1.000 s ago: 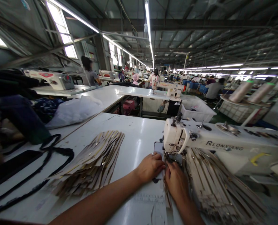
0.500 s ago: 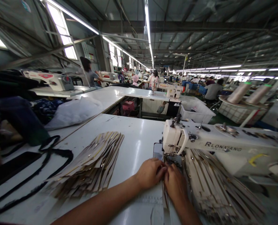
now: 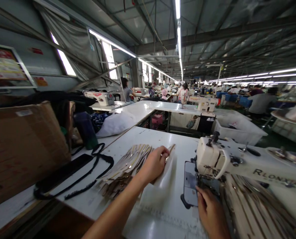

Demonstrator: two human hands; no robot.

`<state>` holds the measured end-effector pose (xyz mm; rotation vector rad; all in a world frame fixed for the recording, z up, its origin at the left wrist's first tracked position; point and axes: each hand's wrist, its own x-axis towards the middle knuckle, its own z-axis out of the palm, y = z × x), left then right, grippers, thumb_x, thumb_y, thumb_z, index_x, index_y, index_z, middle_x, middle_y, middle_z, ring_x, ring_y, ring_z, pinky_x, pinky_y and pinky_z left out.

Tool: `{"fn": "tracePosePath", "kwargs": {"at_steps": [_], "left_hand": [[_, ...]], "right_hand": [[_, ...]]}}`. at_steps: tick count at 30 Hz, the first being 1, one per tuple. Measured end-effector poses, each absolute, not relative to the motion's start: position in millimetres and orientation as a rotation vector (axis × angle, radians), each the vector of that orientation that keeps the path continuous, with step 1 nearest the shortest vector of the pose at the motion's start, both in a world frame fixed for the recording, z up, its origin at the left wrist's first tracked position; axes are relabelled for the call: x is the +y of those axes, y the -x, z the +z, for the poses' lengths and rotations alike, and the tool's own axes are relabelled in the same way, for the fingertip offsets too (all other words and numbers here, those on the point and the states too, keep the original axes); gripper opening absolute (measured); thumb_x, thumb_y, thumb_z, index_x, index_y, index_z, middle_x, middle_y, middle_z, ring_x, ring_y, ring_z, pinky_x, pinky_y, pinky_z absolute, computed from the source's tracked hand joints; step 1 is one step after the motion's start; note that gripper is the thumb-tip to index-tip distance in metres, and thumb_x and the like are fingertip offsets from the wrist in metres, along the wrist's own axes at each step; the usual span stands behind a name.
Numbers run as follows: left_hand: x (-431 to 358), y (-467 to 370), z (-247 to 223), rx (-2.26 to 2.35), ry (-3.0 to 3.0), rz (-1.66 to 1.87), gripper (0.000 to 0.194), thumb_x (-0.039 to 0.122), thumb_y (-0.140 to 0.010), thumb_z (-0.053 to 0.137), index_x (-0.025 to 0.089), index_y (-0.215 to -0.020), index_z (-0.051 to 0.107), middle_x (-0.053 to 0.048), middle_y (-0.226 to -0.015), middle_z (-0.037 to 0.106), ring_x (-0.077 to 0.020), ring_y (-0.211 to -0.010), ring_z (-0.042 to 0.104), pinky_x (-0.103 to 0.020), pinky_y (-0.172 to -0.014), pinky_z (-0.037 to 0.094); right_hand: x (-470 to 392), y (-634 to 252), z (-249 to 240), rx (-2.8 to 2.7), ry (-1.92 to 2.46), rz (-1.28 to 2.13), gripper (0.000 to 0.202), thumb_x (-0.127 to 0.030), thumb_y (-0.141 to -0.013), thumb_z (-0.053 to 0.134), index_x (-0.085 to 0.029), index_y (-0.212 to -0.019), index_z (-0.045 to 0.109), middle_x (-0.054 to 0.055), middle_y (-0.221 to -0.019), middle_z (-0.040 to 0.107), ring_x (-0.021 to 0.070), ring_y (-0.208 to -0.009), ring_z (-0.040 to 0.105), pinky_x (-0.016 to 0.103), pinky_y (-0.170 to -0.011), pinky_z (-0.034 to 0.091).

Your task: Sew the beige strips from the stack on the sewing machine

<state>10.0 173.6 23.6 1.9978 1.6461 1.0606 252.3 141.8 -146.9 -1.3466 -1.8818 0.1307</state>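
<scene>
My left hand (image 3: 156,162) is closed on one end of a light fabric strip (image 3: 168,162), just right of a fanned stack of beige strips (image 3: 128,162) on the white table. My right hand (image 3: 210,209) rests by the needle area of the white sewing machine (image 3: 212,156), its fingers bent at the edge of the metal plate (image 3: 190,182); whether it holds anything is hidden. A second bundle of strips (image 3: 247,199) lies to the right, under the machine arm.
A black cord (image 3: 110,162) loops left of the stack. Farther left stand a cardboard box (image 3: 25,149) and a dark bottle (image 3: 85,129). A white bag (image 3: 116,124) lies behind. Beyond the machine is a white bin (image 3: 240,126). Several people sit in the background.
My left hand has left the needle area and moved left to the stack, where it now grips a strip. My right hand has stayed near the machine. The view has turned left.
</scene>
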Motion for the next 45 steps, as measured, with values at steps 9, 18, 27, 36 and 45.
{"fn": "tracePosePath", "kwargs": {"at_steps": [9,18,27,36,45], "left_hand": [[175,143,33,1.983,-1.510,0.958,0.036,0.047,-0.070,0.056,0.017,-0.090,0.061,0.002,-0.067,0.056,-0.0161,-0.063,0.055,-0.022,-0.052,0.042],[165,179,-12,2.044,-1.496,0.647,0.031,0.046,-0.053,0.067,0.018,-0.065,0.063,-0.001,-0.062,0.063,-0.0211,-0.067,0.059,-0.025,-0.058,0.043],[162,70,34,1.929,-2.155,0.963,0.033,0.048,-0.087,0.047,0.020,-0.089,0.064,0.001,-0.072,0.061,-0.0172,-0.067,0.056,-0.024,-0.064,0.040],[167,-96,-40,0.874,-1.981,0.527,0.042,0.053,-0.088,0.051,0.014,-0.076,0.060,0.000,-0.064,0.058,-0.0124,-0.057,0.049,-0.022,-0.054,0.037],[156,-107,-86,0.618,-1.379,0.614,0.049,0.057,-0.067,0.078,0.012,-0.083,0.065,-0.001,-0.070,0.060,-0.0115,-0.060,0.055,-0.024,-0.062,0.045]], "right_hand": [[142,-252,-148,-1.875,1.327,0.126,0.037,-0.036,-0.097,0.035,-0.018,-0.102,0.067,0.011,-0.091,0.071,0.0214,-0.082,0.069,0.033,-0.071,0.055],[143,-253,-149,-1.904,1.328,0.086,0.037,-0.033,-0.097,0.034,-0.016,-0.101,0.067,0.010,-0.091,0.070,0.0206,-0.082,0.069,0.031,-0.071,0.054],[112,-245,-94,-1.978,1.286,-0.024,0.028,-0.026,-0.097,0.040,-0.020,-0.099,0.068,0.005,-0.084,0.066,0.0151,-0.077,0.065,0.024,-0.072,0.049],[81,-379,-56,-1.312,2.013,-0.024,0.052,-0.062,-0.077,0.050,-0.016,-0.090,0.071,0.013,-0.084,0.070,0.0280,-0.075,0.065,0.038,-0.069,0.051],[54,-399,-21,-1.109,1.990,0.086,0.045,-0.066,-0.063,0.058,-0.025,-0.074,0.075,0.008,-0.075,0.074,0.0286,-0.067,0.069,0.035,-0.059,0.053]]}}
